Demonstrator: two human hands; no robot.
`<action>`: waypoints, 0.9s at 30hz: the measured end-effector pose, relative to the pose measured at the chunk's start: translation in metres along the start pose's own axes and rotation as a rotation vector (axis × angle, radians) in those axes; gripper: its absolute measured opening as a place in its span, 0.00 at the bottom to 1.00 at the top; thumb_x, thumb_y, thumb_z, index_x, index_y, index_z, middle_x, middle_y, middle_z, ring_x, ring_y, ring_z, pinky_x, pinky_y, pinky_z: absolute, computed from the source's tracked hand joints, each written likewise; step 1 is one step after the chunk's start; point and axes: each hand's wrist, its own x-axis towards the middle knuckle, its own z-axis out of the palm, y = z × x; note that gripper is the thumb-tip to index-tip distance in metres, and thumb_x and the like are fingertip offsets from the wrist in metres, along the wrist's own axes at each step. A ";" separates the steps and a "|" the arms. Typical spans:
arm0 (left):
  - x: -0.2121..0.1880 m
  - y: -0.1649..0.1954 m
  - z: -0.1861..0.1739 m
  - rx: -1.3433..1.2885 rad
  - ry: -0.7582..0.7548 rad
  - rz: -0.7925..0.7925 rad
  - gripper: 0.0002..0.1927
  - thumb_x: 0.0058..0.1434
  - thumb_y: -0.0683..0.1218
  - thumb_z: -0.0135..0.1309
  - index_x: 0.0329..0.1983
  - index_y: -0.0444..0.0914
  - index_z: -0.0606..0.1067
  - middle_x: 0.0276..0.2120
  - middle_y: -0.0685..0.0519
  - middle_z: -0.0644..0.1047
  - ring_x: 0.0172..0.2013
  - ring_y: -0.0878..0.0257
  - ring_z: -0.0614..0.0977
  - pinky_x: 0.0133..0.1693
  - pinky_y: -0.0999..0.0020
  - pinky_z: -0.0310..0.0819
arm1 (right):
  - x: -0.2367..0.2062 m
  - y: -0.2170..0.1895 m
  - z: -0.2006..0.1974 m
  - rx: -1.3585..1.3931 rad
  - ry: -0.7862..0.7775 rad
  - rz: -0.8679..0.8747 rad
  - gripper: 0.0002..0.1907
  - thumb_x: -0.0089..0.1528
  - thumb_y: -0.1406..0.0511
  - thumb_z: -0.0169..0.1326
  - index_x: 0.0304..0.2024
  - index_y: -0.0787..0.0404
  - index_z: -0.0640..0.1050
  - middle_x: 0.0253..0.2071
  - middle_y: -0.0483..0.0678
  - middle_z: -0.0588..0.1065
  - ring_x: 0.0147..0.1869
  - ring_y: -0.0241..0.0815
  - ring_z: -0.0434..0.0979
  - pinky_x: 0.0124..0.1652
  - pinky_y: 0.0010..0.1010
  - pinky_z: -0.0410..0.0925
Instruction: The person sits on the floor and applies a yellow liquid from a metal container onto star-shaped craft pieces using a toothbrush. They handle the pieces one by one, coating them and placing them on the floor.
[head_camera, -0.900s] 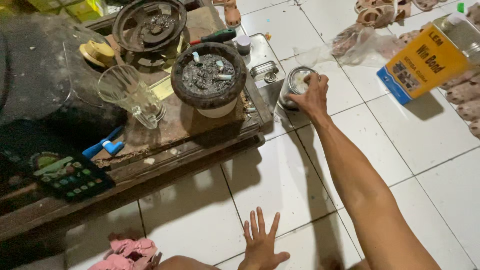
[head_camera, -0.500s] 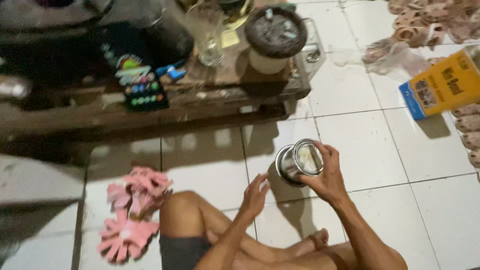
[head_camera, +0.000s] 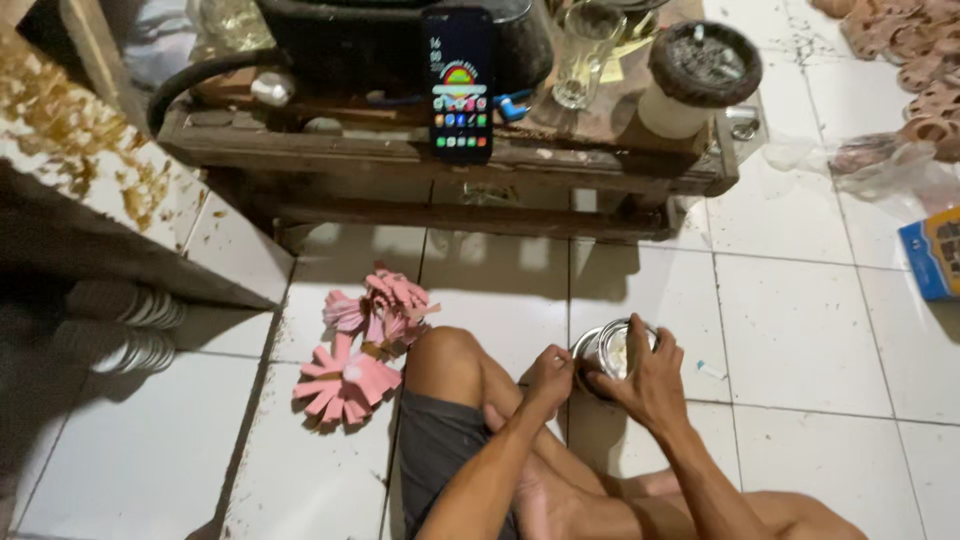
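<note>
White floor tiles (head_camera: 800, 330) fill most of the view, with a low wooden bench (head_camera: 440, 160) running along the far side. The small open metal tin (head_camera: 612, 350) that sat on the tiles beside the bench less than a second ago has now been carried back and is held low in front of the seated person's bent knee. The right hand (head_camera: 650, 385) wraps over its near side, fingers curled firmly around the rim and wall. The left hand (head_camera: 548, 378) has come up off the floor and now closes lightly on the tin's left edge, so both hands share it; pale contents show inside. To the left of the grip lies a heap of pink cut-out pieces (head_camera: 365, 350). Beyond the grip, on the bench, a lit smartphone (head_camera: 458, 85) leans upright, with a drinking glass (head_camera: 585, 50) and a round dark-topped container (head_camera: 695, 80) to its right. Well to the right of the grip, a blue box (head_camera: 935, 255) lies at the frame's edge.
</note>
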 end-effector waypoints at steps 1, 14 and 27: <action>-0.002 -0.001 -0.003 -0.044 -0.021 -0.044 0.04 0.65 0.45 0.54 0.37 0.39 0.73 0.28 0.51 0.77 0.30 0.62 0.74 0.32 0.63 0.70 | -0.001 0.003 0.000 0.031 0.020 -0.030 0.60 0.42 0.49 0.71 0.71 0.59 0.60 0.63 0.72 0.59 0.64 0.71 0.61 0.58 0.54 0.63; 0.005 -0.014 -0.005 -0.262 -0.168 -0.137 0.07 0.67 0.45 0.54 0.42 0.36 0.72 0.38 0.49 0.80 0.36 0.63 0.81 0.34 0.66 0.81 | 0.012 0.074 -0.068 0.766 0.017 0.187 0.53 0.51 0.56 0.66 0.74 0.67 0.60 0.69 0.60 0.64 0.69 0.53 0.66 0.64 0.43 0.63; 0.007 -0.042 -0.013 -0.201 -0.116 -0.074 0.07 0.67 0.41 0.52 0.44 0.34 0.70 0.37 0.46 0.80 0.35 0.62 0.82 0.32 0.67 0.85 | 0.013 0.140 -0.151 0.763 0.323 0.208 0.49 0.56 0.62 0.68 0.74 0.71 0.61 0.68 0.59 0.68 0.69 0.48 0.72 0.63 0.34 0.69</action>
